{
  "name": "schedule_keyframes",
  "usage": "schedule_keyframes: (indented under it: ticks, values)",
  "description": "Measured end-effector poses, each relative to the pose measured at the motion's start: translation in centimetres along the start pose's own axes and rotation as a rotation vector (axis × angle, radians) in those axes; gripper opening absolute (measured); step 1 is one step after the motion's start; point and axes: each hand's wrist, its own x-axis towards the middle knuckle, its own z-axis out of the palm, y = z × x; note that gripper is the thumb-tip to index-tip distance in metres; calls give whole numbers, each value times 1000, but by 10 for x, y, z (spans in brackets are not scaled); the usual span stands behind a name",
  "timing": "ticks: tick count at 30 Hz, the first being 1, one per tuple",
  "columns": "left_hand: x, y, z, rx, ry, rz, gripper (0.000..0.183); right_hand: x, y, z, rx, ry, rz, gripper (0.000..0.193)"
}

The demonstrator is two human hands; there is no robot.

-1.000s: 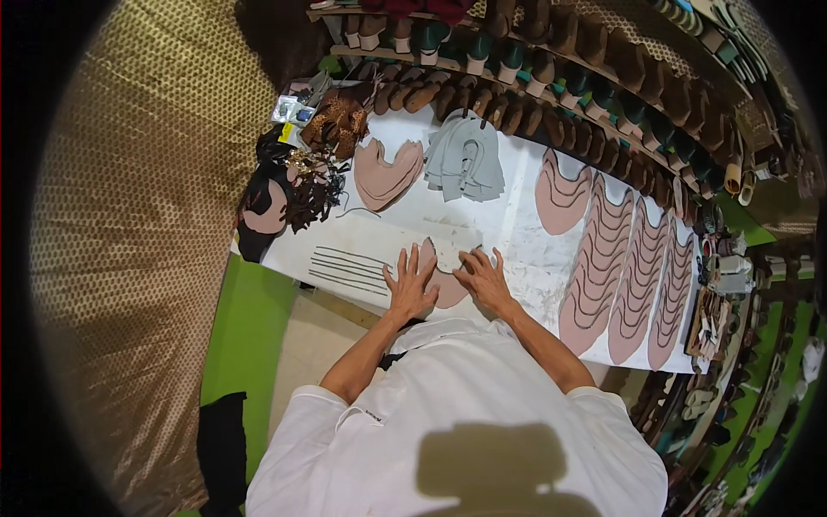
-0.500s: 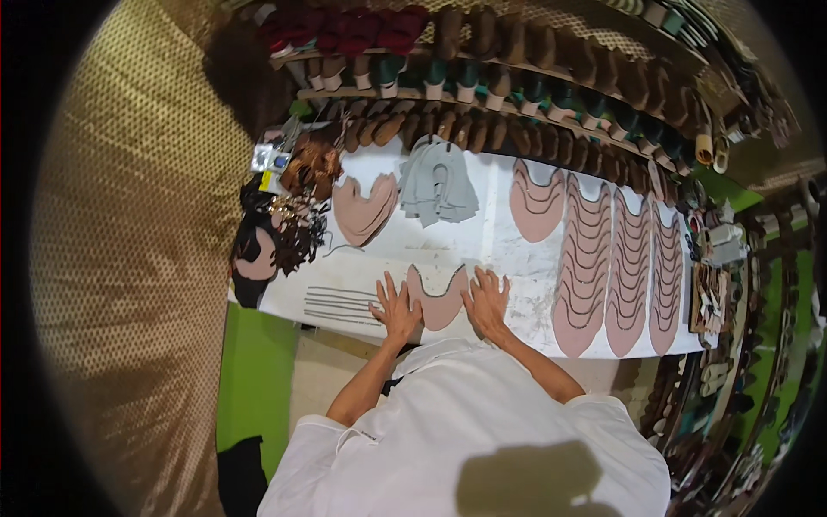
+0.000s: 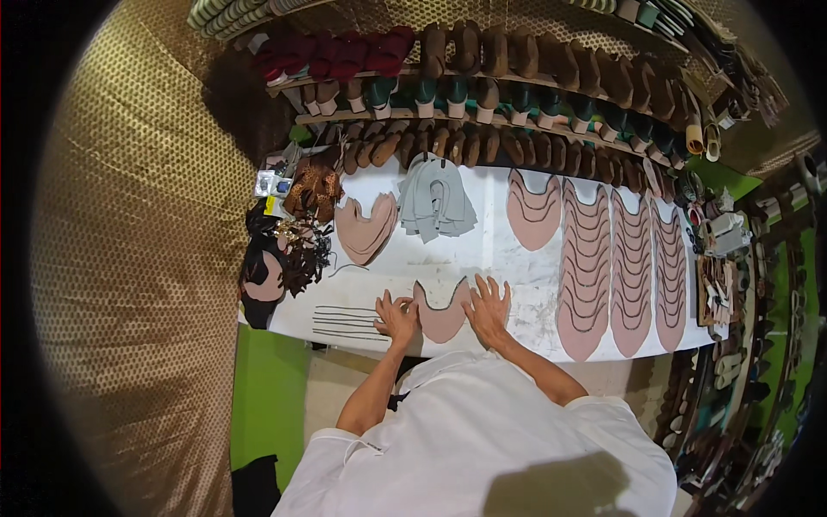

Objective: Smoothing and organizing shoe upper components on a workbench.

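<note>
A pink U-shaped shoe upper piece (image 3: 443, 323) lies flat at the front of the white table, a dark strip along its curved inner edge. At its left edge is my left hand (image 3: 398, 320), the thumb and forefinger bent together in a pinch there and the other fingers apart. On the right, my right hand (image 3: 488, 314) is spread open, its thumb side touching the piece's edge. Left of my left hand lie several thin dark strips (image 3: 345, 322) in roughly parallel rows.
Overlapping columns of pink uppers (image 3: 584, 336) lie at right, with a smaller group (image 3: 533, 228) farther back. Behind are a pink stack (image 3: 365, 231) and grey pieces (image 3: 437, 207). Dark straps (image 3: 301, 258) crowd the left end. Shoe racks (image 3: 508, 76) line the back.
My left hand's fingers have drawn in from a flat spread to a bent pinch at the pink piece's left edge. My right hand stays spread beside it. The view has shifted slightly.
</note>
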Motion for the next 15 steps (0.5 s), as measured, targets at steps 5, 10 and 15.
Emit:
schedule_keyframes:
  ticks: [5, 10, 15]
  values:
    - [4, 1, -1, 6, 1, 42, 20, -2, 1, 9, 222, 70, 108, 27]
    - [1, -5, -5, -61, 10, 132, 21, 3, -1, 12, 323, 21, 303, 17]
    - [-9, -12, -13, -122, -22, 151, 26, -7, -8, 0, 417, 67, 363, 18]
